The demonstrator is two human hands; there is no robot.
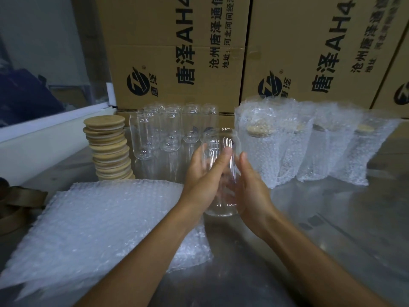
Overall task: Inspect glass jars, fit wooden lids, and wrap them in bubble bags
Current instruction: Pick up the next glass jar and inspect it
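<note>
Both hands [223,180] around lidless glass jar [222,171]

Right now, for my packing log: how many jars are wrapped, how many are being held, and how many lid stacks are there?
Wrapped jars: 4 visible
Held jar: 1
Lid stack: 1
Total: 6
</note>
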